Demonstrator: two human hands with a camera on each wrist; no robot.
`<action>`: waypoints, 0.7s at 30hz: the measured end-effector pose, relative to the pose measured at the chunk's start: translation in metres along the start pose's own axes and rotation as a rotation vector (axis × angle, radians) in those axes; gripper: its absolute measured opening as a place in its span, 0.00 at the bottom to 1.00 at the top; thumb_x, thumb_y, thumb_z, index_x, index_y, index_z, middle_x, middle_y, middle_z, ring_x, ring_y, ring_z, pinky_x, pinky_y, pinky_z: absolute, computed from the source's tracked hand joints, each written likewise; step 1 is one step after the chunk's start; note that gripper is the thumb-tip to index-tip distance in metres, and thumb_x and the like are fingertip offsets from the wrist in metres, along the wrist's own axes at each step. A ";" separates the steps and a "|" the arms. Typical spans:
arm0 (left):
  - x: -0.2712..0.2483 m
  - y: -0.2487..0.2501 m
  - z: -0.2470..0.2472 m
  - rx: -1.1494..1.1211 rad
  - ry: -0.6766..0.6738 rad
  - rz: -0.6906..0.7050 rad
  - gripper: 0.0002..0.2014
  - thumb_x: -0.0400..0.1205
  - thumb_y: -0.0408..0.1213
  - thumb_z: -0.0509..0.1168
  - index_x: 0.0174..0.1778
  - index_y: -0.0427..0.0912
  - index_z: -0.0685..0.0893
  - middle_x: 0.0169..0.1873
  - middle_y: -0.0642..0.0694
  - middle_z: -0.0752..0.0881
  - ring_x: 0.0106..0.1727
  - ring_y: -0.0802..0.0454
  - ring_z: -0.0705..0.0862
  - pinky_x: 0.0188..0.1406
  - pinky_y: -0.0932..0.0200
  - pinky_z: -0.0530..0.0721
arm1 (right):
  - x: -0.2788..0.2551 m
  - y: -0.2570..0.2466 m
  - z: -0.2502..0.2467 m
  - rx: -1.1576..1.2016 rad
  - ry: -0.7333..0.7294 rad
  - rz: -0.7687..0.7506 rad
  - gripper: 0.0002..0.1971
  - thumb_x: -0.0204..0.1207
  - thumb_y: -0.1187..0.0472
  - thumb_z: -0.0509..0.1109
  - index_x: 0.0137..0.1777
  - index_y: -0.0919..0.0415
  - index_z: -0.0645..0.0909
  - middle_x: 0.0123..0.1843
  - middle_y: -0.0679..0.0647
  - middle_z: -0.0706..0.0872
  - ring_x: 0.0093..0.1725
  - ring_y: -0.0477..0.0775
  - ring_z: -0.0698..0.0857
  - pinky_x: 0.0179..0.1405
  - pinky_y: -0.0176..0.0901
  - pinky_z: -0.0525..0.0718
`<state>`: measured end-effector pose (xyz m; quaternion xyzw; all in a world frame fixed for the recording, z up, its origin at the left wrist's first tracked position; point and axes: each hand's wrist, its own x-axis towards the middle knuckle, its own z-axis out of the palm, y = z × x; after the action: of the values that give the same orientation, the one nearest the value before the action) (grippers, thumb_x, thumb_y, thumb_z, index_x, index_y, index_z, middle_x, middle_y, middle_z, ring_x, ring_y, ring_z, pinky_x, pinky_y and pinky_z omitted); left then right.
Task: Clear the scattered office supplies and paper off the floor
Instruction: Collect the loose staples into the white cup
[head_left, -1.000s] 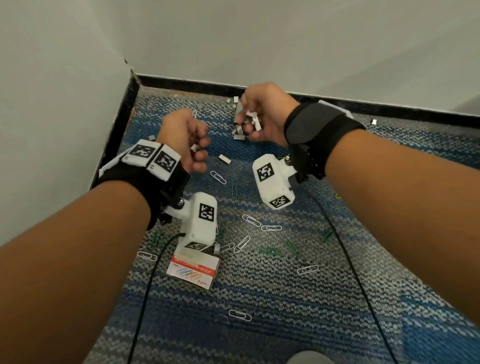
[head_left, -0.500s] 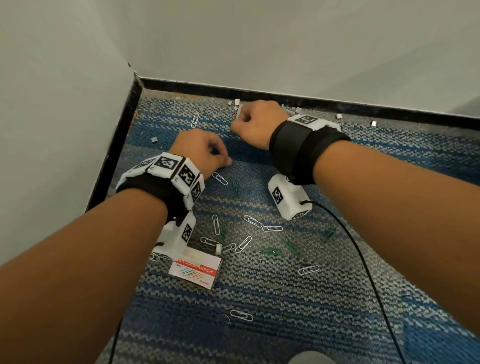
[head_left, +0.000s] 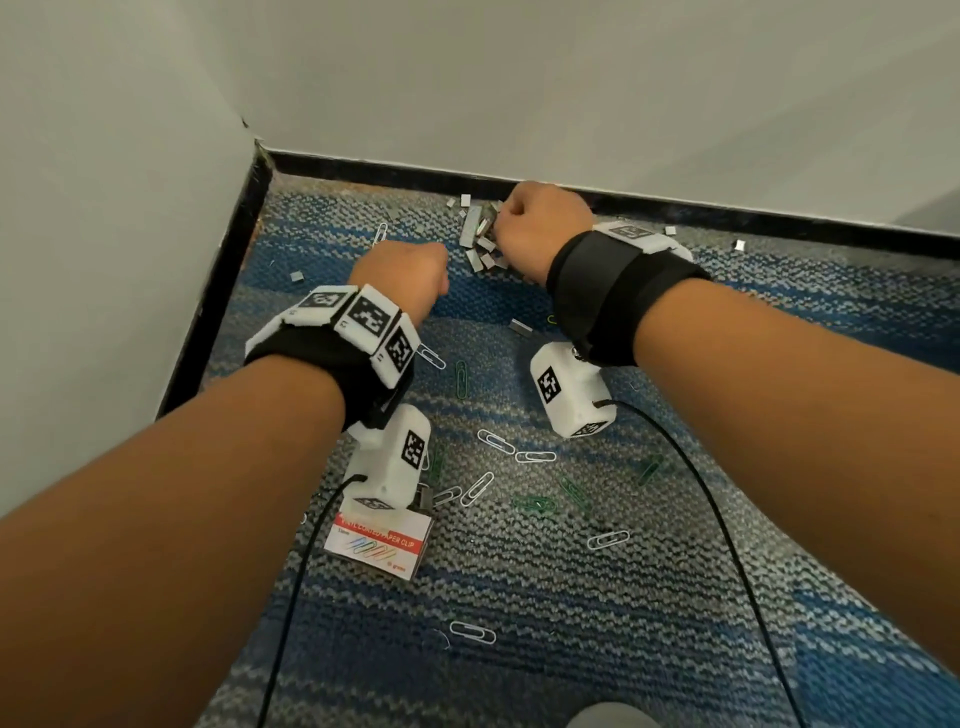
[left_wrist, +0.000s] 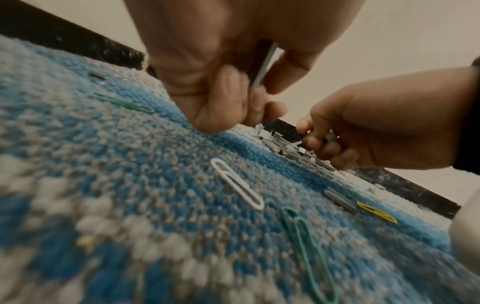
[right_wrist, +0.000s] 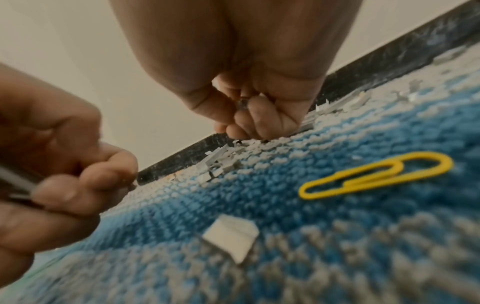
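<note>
A heap of grey staple strips (head_left: 480, 239) lies on the blue-grey carpet (head_left: 519, 597) by the black skirting. My right hand (head_left: 537, 228) rests knuckles-up on the heap, and in the right wrist view its curled fingers (right_wrist: 259, 117) pinch staples. My left hand (head_left: 408, 275) sits just left of the heap with its fingertips on the carpet. In the left wrist view its fingers (left_wrist: 233, 102) are curled round a grey staple strip (left_wrist: 265, 63). Several white and green paper clips (head_left: 496, 441) lie scattered nearer to me.
A paper clip box (head_left: 376, 540) lies under my left forearm. A single staple strip (head_left: 521, 327) and a yellow clip (right_wrist: 376, 174) lie near my right wrist. Walls and black skirting (head_left: 218, 291) close off the corner. Two black cables (head_left: 727, 519) trail across the carpet.
Both hands came down from the air to the carpet. The right hand then reached back to the staple heap by the skirting, and the left hand slid forward beside it.
</note>
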<state>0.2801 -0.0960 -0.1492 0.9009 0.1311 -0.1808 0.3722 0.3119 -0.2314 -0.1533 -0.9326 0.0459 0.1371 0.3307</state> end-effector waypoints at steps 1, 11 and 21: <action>-0.001 0.000 0.001 0.028 0.018 0.033 0.11 0.77 0.33 0.60 0.32 0.38 0.83 0.28 0.41 0.82 0.35 0.39 0.79 0.37 0.54 0.74 | 0.001 0.001 -0.002 -0.029 0.038 -0.007 0.13 0.80 0.58 0.58 0.54 0.62 0.82 0.57 0.62 0.86 0.58 0.64 0.83 0.49 0.42 0.77; 0.014 0.014 0.026 0.256 0.242 0.156 0.08 0.76 0.45 0.69 0.43 0.44 0.86 0.44 0.42 0.88 0.49 0.43 0.85 0.43 0.57 0.77 | 0.004 0.017 0.001 -0.255 -0.106 -0.163 0.16 0.71 0.52 0.75 0.56 0.56 0.81 0.59 0.59 0.85 0.58 0.59 0.83 0.59 0.50 0.83; -0.011 0.022 0.002 -0.332 -0.005 0.020 0.09 0.73 0.34 0.59 0.26 0.45 0.72 0.23 0.48 0.70 0.20 0.54 0.68 0.21 0.64 0.71 | -0.025 0.024 -0.027 0.597 -0.320 0.154 0.11 0.77 0.64 0.56 0.33 0.60 0.72 0.28 0.57 0.75 0.23 0.52 0.69 0.17 0.33 0.67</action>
<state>0.2782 -0.1135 -0.1319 0.8279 0.1491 -0.1549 0.5181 0.2899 -0.2677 -0.1407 -0.7551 0.1020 0.2866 0.5807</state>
